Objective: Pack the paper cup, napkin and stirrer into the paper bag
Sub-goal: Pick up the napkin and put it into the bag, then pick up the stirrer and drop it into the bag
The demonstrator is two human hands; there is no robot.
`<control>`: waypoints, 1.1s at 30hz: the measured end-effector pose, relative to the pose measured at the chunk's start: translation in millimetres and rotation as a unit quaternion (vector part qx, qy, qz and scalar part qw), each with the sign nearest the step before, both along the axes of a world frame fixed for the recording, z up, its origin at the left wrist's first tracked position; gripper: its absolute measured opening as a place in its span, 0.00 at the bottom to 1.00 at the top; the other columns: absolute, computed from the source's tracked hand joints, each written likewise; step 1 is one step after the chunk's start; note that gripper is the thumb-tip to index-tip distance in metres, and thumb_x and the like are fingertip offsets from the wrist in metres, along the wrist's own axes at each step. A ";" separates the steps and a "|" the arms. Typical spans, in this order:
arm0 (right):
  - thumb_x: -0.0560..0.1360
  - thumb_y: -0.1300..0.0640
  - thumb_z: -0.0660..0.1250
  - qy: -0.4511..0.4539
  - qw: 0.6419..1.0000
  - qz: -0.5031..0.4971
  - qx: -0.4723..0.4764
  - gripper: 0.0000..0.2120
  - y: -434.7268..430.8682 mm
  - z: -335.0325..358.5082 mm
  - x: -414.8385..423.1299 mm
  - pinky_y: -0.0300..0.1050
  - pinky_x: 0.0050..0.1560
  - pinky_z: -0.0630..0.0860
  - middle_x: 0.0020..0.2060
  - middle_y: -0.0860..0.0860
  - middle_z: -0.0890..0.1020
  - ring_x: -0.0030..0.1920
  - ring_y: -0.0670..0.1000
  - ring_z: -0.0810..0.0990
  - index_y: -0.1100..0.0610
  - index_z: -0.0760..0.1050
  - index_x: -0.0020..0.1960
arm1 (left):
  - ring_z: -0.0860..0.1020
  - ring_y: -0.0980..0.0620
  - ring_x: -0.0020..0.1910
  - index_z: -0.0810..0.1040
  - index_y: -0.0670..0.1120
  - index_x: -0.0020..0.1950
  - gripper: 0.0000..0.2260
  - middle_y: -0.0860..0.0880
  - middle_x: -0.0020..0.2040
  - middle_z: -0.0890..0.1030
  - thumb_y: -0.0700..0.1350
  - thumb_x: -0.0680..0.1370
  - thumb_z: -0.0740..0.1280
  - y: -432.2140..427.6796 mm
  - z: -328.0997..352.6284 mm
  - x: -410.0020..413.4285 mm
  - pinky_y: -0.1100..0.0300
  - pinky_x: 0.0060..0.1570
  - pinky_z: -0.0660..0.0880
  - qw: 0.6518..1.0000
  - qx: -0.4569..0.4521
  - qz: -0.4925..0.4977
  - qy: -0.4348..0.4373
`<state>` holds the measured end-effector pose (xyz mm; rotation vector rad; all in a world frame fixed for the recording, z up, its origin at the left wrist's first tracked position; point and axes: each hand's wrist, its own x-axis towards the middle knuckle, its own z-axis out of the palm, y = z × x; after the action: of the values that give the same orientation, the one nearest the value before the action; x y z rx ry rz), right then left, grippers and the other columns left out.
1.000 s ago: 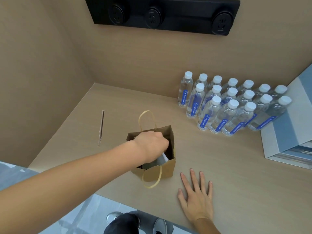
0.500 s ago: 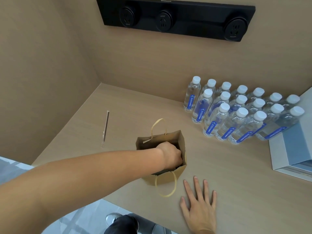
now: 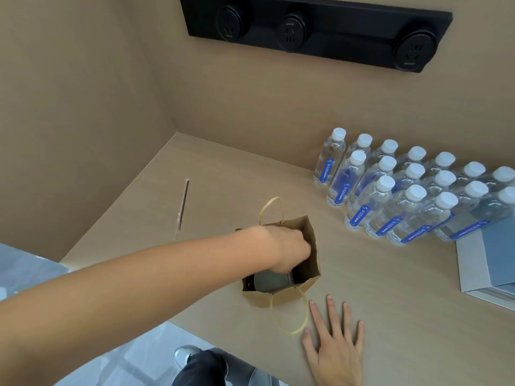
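A small brown paper bag (image 3: 313, 254) with yellow string handles stands open on the beige counter. My left hand (image 3: 287, 250) reaches down into its mouth, and the fingers are hidden inside. Below the hand, a pale grey rounded object (image 3: 267, 282) lies in the bag; whether it is the cup or the napkin I cannot tell. The stirrer (image 3: 182, 207), thin and in a clear sleeve, lies on the counter to the left of the bag. My right hand (image 3: 337, 346) rests flat on the counter just right of the bag's front handle, fingers spread, holding nothing.
Several water bottles (image 3: 390, 196) with white caps stand in rows at the back right. A grey-and-white box (image 3: 490, 263) sits at the right edge. A black socket strip (image 3: 315, 32) is on the back wall. Walls close the left and back sides.
My left hand has gone deeper into the bag with the white thing it carried. The view has shifted slightly, and my right hand has stayed flat on the counter.
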<state>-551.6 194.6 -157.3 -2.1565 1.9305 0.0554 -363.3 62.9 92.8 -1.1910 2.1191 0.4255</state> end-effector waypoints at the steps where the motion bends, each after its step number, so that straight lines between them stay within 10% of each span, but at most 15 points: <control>1: 0.71 0.36 0.57 0.001 1.000 0.001 0.001 0.31 -0.1 0.7 0.0 0.65 0.72 0.55 0.76 0.46 0.63 0.76 0.57 0.58 0.38 0.62 0.73 | 0.78 0.42 0.53 0.75 0.42 0.65 0.14 0.42 0.61 0.78 0.40 0.80 0.61 -1.9 9.8 5.1 0.54 0.45 0.73 0.999 0.001 0.019 0.041; 6: 0.71 0.35 0.57 0.016 1.000 0.003 0.022 0.32 0.9 3.1 0.9 0.66 0.72 0.55 0.76 0.45 0.63 0.76 0.57 0.58 0.37 0.59 0.74 | 0.82 0.54 0.52 0.82 0.49 0.59 0.11 0.52 0.52 0.85 0.46 0.80 0.64 -2.0 73.9 52.1 0.63 0.52 0.76 0.936 0.008 0.196 0.293; 14: 0.70 0.37 0.55 0.005 1.000 -0.009 0.021 0.30 2.7 16.3 5.1 0.65 0.72 0.56 0.75 0.46 0.65 0.76 0.57 0.60 0.37 0.64 0.72 | 0.78 0.47 0.32 0.80 0.37 0.44 0.12 0.41 0.37 0.81 0.43 0.81 0.63 31.1 61.7 143.6 0.57 0.34 0.76 0.682 -0.067 0.448 0.573; 20: 0.64 0.37 0.58 -0.003 1.000 -0.016 0.017 0.32 1.2 23.0 9.4 0.65 0.70 0.56 0.73 0.45 0.67 0.73 0.58 0.64 0.39 0.69 0.69 | 0.83 0.42 0.38 0.78 0.46 0.34 0.11 0.42 0.35 0.82 0.44 0.77 0.66 19.2 -57.1 184.7 0.56 0.39 0.78 0.709 -0.169 0.590 0.348; 24: 0.64 0.38 0.58 -0.008 1.000 -0.001 -0.003 0.35 -2.5 20.0 9.9 0.67 0.70 0.54 0.74 0.45 0.59 0.78 0.54 0.53 0.34 0.59 0.72 | 0.80 0.40 0.57 0.83 0.45 0.47 0.07 0.39 0.51 0.84 0.44 0.76 0.65 13.1 -105.9 201.0 0.56 0.56 0.75 0.664 -0.235 0.664 0.249; 33: 0.69 0.34 0.45 0.000 1.000 0.017 -0.025 0.30 -3.8 11.5 11.2 0.70 0.66 0.58 0.67 0.58 0.76 0.67 0.67 0.71 0.44 0.68 0.66 | 0.75 0.36 0.62 0.73 0.39 0.61 0.14 0.37 0.62 0.75 0.45 0.79 0.63 -0.1 -172.6 234.4 0.48 0.60 0.72 0.639 -0.239 0.719 0.132</control>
<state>-540.3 190.8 -145.8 -2.2210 1.9157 0.0133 -128.9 62.8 -79.9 -3.1776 0.9295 0.7113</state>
